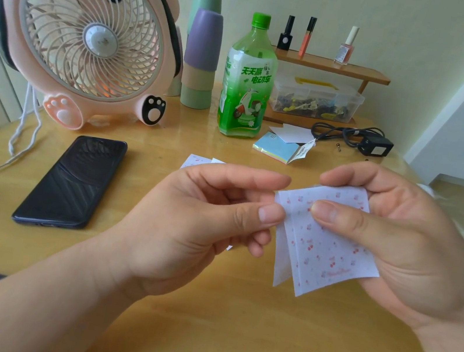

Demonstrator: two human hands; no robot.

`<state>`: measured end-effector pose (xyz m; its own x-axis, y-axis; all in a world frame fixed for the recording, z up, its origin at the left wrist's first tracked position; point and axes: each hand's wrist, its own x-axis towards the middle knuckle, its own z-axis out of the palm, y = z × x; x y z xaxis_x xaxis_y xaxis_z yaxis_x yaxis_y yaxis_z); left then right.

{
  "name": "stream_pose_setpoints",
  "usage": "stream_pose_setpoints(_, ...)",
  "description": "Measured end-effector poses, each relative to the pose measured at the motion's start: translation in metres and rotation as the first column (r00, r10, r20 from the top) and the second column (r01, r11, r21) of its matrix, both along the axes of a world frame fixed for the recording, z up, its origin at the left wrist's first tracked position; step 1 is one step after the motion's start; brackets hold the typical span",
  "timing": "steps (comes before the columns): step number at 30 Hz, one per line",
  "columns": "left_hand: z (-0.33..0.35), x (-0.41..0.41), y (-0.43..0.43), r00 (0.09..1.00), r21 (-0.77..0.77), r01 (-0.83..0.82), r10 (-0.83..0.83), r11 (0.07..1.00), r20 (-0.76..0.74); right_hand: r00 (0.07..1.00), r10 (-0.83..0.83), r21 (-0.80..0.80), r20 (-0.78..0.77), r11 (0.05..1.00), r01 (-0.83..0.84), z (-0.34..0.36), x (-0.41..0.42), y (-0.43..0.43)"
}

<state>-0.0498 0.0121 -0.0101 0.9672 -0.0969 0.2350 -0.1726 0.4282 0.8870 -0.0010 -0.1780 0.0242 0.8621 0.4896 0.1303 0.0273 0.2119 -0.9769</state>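
A small folded sheet of white cherry-print paper [326, 247] is being held in the air just above the middle of a wooden tabletop [229, 329]. The person's left hand [202, 220] is pinching the paper's left corner, its fingers [270, 213] curling in and closing on the edge. The right hand [399, 234] is gripping the sheet from the other side, with the thumb pressing on the printed face and the fingers curling behind it. The folded layers are fanning slightly apart along the lower edge.

Moving outward from the paper, at ten o'clock a second cherry-print sheet [196, 161] is lying flat, partly hidden behind the left hand. At nine o'clock a dark phone [73, 180] is lying face up. Beyond it, at ten o'clock, a pink animal-shaped fan [89, 29] is standing. At eleven o'clock a pad of coloured notes [275, 147] is sitting just in front of a green drink bottle [247, 86], with stacked cups [201, 57] standing to the bottle's left. At twelve o'clock a black charger [375, 146] is lying with its cable coiled, near a clear plastic box [314, 100].
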Motion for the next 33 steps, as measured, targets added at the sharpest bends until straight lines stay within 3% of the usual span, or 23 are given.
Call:
stream_pose_setpoints(12,0.0015,-0.0021,0.0007,0.997,0.022,0.067,-0.067,0.998,0.033,0.998,0.049,-0.056,-0.032,0.997,-0.051,-0.0003,0.0008,-0.0014)
stream_pose_setpoints(33,0.0011,-0.0015,0.0004,0.999,0.076,0.002,-0.005,0.997,0.034,0.998,0.042,-0.094,0.042,0.995,-0.038,-0.0027,0.0022,-0.0045)
